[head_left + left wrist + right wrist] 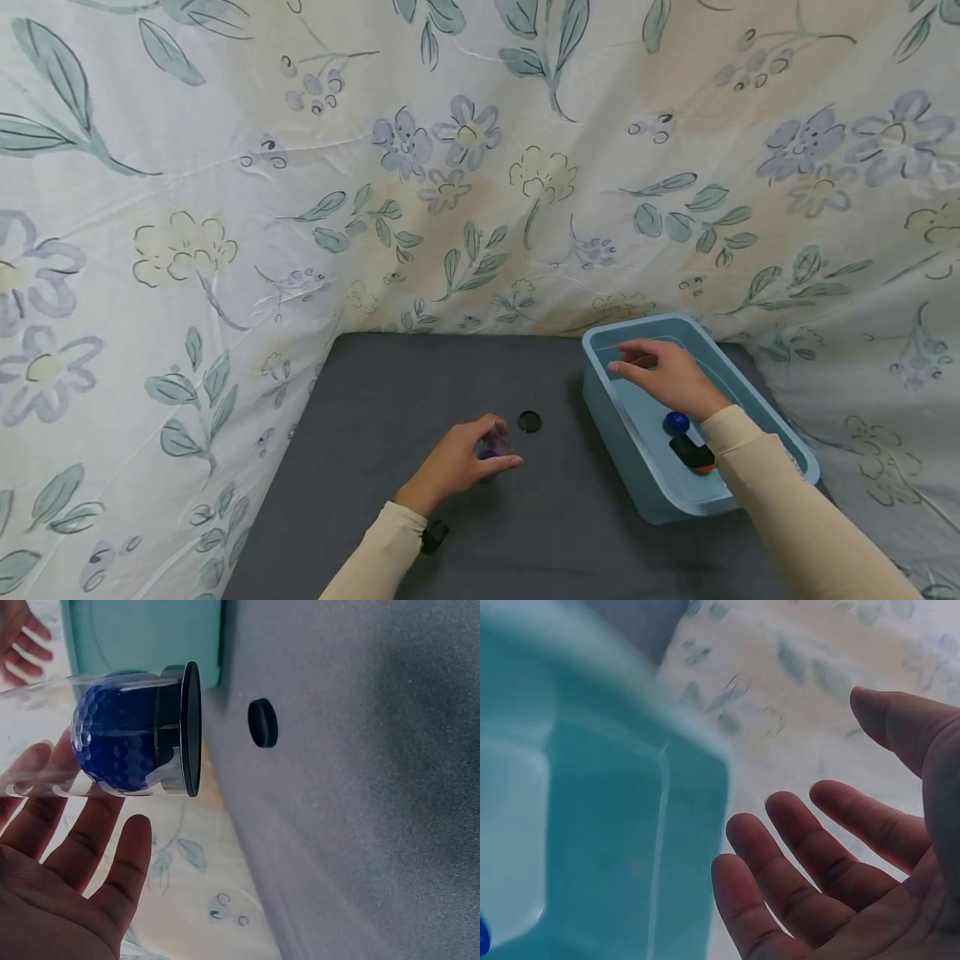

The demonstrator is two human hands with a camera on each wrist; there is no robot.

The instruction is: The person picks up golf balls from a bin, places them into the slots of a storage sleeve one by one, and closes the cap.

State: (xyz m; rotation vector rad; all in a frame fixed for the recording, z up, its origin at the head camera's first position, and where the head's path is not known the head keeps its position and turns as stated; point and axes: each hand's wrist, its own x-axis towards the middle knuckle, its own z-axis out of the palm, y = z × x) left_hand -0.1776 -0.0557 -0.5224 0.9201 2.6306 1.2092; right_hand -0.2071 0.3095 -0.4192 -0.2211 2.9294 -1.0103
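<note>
My left hand (448,463) grips a clear plastic tube (37,697) above the table. Inside the tube, a dimpled blue golf ball (116,735) sits against the black end cap (192,729). On the dark tabletop just beyond that hand lies a loose round black cap (529,422). Over the far part of the light blue bin (622,450) hovers my right hand (670,379), thumb apart from loosely bent fingers, holding nothing. A blue ball (677,423) and a black object with an orange part (688,451) lie in the bin, the latter partly hidden by the right forearm.
The dark grey table (405,383) runs back to a floral cloth (465,208) that hangs behind it and at both sides. The bin's raised walls stand at the table's right side. A small black device sits at the left wrist.
</note>
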